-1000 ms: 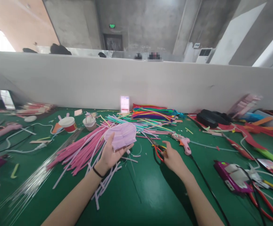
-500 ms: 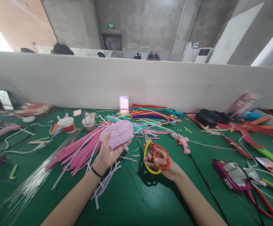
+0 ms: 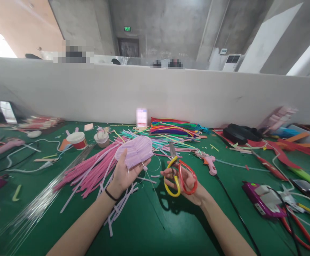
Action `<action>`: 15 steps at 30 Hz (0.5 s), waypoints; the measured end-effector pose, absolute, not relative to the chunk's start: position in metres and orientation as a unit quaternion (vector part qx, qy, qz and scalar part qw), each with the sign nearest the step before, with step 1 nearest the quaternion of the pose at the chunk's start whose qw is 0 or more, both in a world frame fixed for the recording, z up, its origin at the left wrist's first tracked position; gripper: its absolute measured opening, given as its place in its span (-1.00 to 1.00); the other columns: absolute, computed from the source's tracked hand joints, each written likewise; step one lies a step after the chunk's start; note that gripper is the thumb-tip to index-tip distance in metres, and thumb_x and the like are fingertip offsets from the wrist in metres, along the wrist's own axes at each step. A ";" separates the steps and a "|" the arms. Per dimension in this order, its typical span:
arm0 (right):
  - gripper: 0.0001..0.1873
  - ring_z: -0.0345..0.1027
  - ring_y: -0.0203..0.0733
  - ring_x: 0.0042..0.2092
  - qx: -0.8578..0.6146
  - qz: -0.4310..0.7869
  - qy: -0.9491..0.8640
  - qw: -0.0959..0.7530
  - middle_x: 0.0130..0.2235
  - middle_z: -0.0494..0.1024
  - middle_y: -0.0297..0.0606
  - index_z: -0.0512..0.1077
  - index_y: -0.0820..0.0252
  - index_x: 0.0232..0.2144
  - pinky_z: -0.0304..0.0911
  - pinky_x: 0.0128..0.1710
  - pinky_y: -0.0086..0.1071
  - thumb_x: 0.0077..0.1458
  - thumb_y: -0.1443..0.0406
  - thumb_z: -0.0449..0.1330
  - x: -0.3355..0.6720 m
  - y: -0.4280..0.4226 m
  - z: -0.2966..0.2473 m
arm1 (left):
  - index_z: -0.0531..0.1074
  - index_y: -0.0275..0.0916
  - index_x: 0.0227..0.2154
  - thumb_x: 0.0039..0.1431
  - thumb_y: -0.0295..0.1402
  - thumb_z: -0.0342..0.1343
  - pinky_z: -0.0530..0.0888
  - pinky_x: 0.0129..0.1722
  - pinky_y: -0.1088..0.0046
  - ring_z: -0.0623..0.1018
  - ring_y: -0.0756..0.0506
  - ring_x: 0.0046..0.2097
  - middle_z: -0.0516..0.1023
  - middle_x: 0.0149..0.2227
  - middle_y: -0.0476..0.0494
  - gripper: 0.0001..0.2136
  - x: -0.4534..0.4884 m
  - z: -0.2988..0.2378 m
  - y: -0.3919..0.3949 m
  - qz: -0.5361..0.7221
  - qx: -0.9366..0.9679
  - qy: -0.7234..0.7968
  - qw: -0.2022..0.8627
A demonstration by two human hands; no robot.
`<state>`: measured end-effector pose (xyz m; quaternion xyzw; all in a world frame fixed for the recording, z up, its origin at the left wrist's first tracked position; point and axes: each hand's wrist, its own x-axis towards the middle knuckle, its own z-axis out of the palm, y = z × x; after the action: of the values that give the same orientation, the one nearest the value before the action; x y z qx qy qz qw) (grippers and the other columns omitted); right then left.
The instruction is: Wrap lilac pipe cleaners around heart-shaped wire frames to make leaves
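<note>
My left hand [image 3: 124, 174] is raised above the green table [image 3: 168, 220], palm up, with its fingers curled round a flat lilac pad of wound pipe cleaner [image 3: 135, 150]. A thin wire dangles from the pad. My right hand [image 3: 185, 183] grips a pair of scissors [image 3: 178, 170] with one yellow and one red handle loop; the blades point up and away, closed. The two hands are a short gap apart.
Pink and lilac pipe cleaners [image 3: 90, 170] lie heaped under my left hand, with a multicoloured stack [image 3: 172, 128] by the white partition [image 3: 155, 92]. A pink glue gun [image 3: 207, 161], two cups [image 3: 77, 140], a purple device [image 3: 263, 201] and red-handled scissors [image 3: 303, 234] lie around.
My right hand took the scissors off the table, lifted them and turned the blades upward. My left hand stayed nearly still with the lilac pad.
</note>
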<state>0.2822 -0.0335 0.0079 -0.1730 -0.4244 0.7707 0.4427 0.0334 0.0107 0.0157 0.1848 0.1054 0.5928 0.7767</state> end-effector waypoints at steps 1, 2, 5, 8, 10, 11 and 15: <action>-0.20 0.18 0.04 0.14 -0.175 0.774 -0.423 0.438 0.00 0.38 -0.11 0.28 0.04 0.04 0.11 0.10 -0.02 -0.25 -0.03 0.38 0.283 -0.033 0.008 | 0.02 -0.25 0.27 0.29 -0.18 -0.11 0.15 0.19 -0.11 0.21 -0.35 0.22 0.26 0.20 -0.34 -0.47 0.033 0.015 0.011 0.592 0.184 0.103 0.778; -0.20 0.19 0.05 0.12 -0.179 0.776 -0.423 0.433 -0.02 0.38 -0.11 0.28 0.04 0.04 0.15 0.07 -0.01 -0.25 -0.06 0.37 0.284 -0.033 0.009 | 0.01 -0.26 0.27 0.29 -0.18 -0.11 0.15 0.19 -0.10 0.21 -0.35 0.23 0.26 0.20 -0.35 -0.46 0.033 0.015 0.011 0.591 0.184 0.101 0.779; -0.23 0.32 0.00 -0.04 -0.215 0.743 -0.439 0.457 -0.11 0.39 -0.14 0.26 0.07 0.03 0.31 -0.14 -0.10 -0.17 -0.15 0.25 0.281 -0.031 0.007 | 0.01 -0.27 0.27 0.28 -0.16 -0.10 0.17 0.19 -0.09 0.21 -0.36 0.22 0.26 0.20 -0.37 -0.45 0.033 0.015 0.012 0.590 0.184 0.095 0.781; -0.46 0.33 -0.22 -0.34 -0.338 0.587 -0.496 0.543 -0.26 0.40 -0.27 0.24 0.08 -0.01 0.31 -0.39 -0.33 0.03 -0.03 0.16 0.275 -0.027 0.003 | 0.00 -0.26 0.27 0.28 -0.14 -0.10 0.18 0.18 -0.10 0.22 -0.37 0.21 0.26 0.20 -0.38 -0.43 0.034 0.015 0.012 0.592 0.179 0.095 0.780; -0.59 0.29 -0.28 -0.39 -0.452 0.400 -0.563 0.564 -0.30 0.40 -0.31 0.26 0.08 -0.03 0.29 -0.37 -0.37 0.07 0.14 0.16 0.272 -0.024 -0.001 | -0.03 -0.29 0.28 0.30 -0.23 -0.11 0.19 0.17 -0.10 0.25 -0.36 0.20 0.27 0.19 -0.40 -0.46 0.035 0.016 0.010 0.595 0.172 0.110 0.778; -0.60 0.30 -0.26 -0.36 -0.499 0.302 -0.601 0.547 -0.27 0.42 -0.29 0.28 0.08 -0.02 0.29 -0.32 -0.35 0.05 0.21 0.16 0.272 -0.023 -0.002 | -0.04 -0.32 0.28 0.30 -0.30 -0.12 0.21 0.17 -0.09 0.26 -0.35 0.20 0.29 0.18 -0.42 -0.47 0.036 0.017 0.010 0.594 0.169 0.121 0.777; -0.40 0.34 -0.13 -0.19 -0.567 0.057 -0.723 0.391 -0.12 0.45 -0.22 0.23 0.00 0.13 0.28 -0.22 -0.31 0.00 0.34 0.14 0.272 -0.023 -0.008 | -0.02 -0.40 0.27 0.28 -0.43 -0.12 0.29 0.14 -0.03 0.32 -0.35 0.16 0.32 0.14 -0.47 -0.49 0.043 0.018 0.006 0.594 0.168 0.154 0.771</action>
<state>0.2718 -0.0232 -0.0081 -0.5666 -0.7233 0.0565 0.3907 0.0426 0.0059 0.0177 0.1677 0.1538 0.5943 0.7713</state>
